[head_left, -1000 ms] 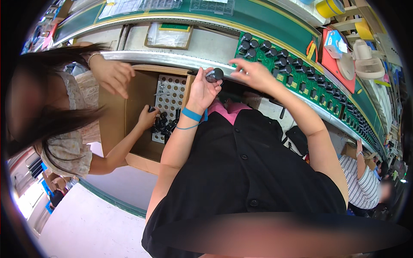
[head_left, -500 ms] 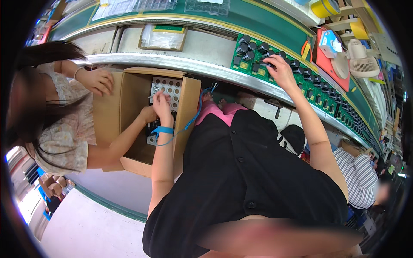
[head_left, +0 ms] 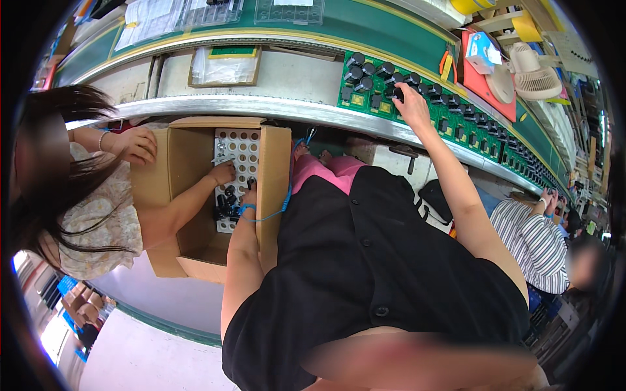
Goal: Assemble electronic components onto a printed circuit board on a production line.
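Note:
My right hand [head_left: 414, 107] is over the row of green circuit boards [head_left: 385, 112], thumb and fingers closed round a black cylindrical capacitor [head_left: 394, 93] at the board. My left hand [head_left: 249, 195], below a blue wrist strap [head_left: 246, 208], reaches into an open cardboard box [head_left: 274, 189]. Its fingers are bent beside loose black parts [head_left: 226, 203], partly hidden; something dark shows at the fingertips. Under them lies a white tray with round holes [head_left: 242, 146]. A co-worker's hand [head_left: 223, 172] is at the same tray, and their other hand [head_left: 138, 144] rests on the box flap.
A metal rail [head_left: 287, 112] runs along the bench front. Beyond it are clear plastic trays [head_left: 290, 12], orange-handled cutters [head_left: 446, 64], a tissue box [head_left: 482, 52] and a white fan [head_left: 536, 75]. Another person in stripes [head_left: 531, 241] is at the right.
My left hand has dropped lower in the box, from above the holed tray to beside the black parts. My right hand stays at the boards, now on a capacitor. The view has shifted slightly.

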`<state>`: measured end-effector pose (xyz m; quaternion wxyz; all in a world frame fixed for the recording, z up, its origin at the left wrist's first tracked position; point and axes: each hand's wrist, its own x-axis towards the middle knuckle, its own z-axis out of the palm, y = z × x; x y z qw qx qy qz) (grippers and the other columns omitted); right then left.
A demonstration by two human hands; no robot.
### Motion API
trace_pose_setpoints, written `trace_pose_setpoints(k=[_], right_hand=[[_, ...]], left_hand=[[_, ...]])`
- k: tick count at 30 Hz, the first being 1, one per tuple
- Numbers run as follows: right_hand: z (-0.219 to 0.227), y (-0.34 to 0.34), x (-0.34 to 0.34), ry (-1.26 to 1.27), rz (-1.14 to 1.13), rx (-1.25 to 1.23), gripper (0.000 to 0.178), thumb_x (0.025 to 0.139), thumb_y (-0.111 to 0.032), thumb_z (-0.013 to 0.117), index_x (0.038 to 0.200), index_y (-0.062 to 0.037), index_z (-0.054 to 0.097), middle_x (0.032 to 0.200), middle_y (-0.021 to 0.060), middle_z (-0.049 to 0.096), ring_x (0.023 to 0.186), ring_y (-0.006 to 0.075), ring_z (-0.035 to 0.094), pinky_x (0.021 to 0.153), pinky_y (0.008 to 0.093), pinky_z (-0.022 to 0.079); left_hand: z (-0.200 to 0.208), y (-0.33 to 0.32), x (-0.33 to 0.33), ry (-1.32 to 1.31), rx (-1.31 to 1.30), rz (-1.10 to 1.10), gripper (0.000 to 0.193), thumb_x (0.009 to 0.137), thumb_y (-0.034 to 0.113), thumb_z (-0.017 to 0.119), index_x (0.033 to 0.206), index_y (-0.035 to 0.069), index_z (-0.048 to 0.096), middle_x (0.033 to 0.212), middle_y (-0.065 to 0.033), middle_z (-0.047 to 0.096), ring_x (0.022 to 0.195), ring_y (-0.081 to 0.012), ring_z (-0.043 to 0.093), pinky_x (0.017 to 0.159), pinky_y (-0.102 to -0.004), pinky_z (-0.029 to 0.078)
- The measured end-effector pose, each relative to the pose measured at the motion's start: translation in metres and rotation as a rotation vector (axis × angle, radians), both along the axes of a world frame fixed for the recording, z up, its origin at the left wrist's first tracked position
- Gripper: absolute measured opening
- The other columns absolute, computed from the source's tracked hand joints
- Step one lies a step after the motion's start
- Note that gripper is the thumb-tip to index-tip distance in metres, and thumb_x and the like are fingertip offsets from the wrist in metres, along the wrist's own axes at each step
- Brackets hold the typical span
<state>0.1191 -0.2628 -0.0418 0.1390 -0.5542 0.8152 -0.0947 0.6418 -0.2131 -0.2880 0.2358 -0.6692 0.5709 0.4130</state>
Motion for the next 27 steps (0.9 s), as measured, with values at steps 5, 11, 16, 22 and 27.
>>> trace_pose_setpoints(k=[5, 11, 16, 22, 27], right_hand=[[0.002, -0.001, -0.005, -0.018, -0.003, 0.055, 0.037, 0.074, -0.013, 0.066, 0.107, -0.0089, 0.05, 0.093, 0.0147, 0.063, 0.084, 0.0329, 0.061, 0.069, 0.0419, 0.048], [0.001, 0.002, -0.006, -0.02, -0.024, 0.063, 0.038, 0.073, -0.013, 0.068, 0.106, -0.0096, 0.049, 0.09, 0.0133, 0.063, 0.082, 0.0324, 0.062, 0.069, 0.0417, 0.048], [-0.001, 0.005, -0.008, -0.002, -0.04, 0.087, 0.037, 0.073, -0.012, 0.068, 0.105, -0.0095, 0.049, 0.089, 0.0127, 0.064, 0.082, 0.0316, 0.062, 0.068, 0.0405, 0.049], [0.004, 0.003, -0.005, -0.001, -0.045, 0.096, 0.037, 0.073, -0.012, 0.068, 0.105, -0.0095, 0.05, 0.09, 0.0119, 0.064, 0.081, 0.0308, 0.062, 0.067, 0.0403, 0.048], [-0.001, 0.011, -0.01, 0.02, -0.02, 0.032, 0.036, 0.072, -0.013, 0.068, 0.104, -0.0105, 0.052, 0.088, 0.0118, 0.063, 0.081, 0.03, 0.062, 0.067, 0.0401, 0.048]], left_hand=[[0.005, 0.002, -0.008, -0.001, -0.039, -0.07, 0.048, 0.082, 0.044, 0.046, 0.127, 0.028, 0.04, 0.113, -0.0223, 0.05, 0.105, -0.0414, 0.051, 0.086, -0.0559, 0.039], [0.007, -0.001, 0.011, 0.106, -0.007, -0.082, 0.046, 0.083, 0.043, 0.045, 0.126, 0.029, 0.041, 0.11, -0.021, 0.05, 0.104, -0.0397, 0.052, 0.086, -0.0563, 0.039], [-0.007, -0.021, 0.015, 0.355, 0.121, -0.038, 0.041, 0.084, 0.04, 0.045, 0.122, 0.027, 0.045, 0.106, -0.0194, 0.052, 0.101, -0.037, 0.054, 0.085, -0.056, 0.038], [-0.067, 0.012, 0.0, -0.098, -0.196, -0.344, 0.029, 0.086, 0.034, 0.044, 0.112, 0.024, 0.051, 0.099, -0.0178, 0.054, 0.095, -0.0337, 0.057, 0.082, -0.0524, 0.04], [-0.076, 0.009, 0.009, 0.256, -0.387, -0.156, 0.028, 0.084, 0.032, 0.05, 0.105, 0.015, 0.056, 0.093, -0.0207, 0.058, 0.087, -0.0354, 0.059, 0.074, -0.0459, 0.044]])
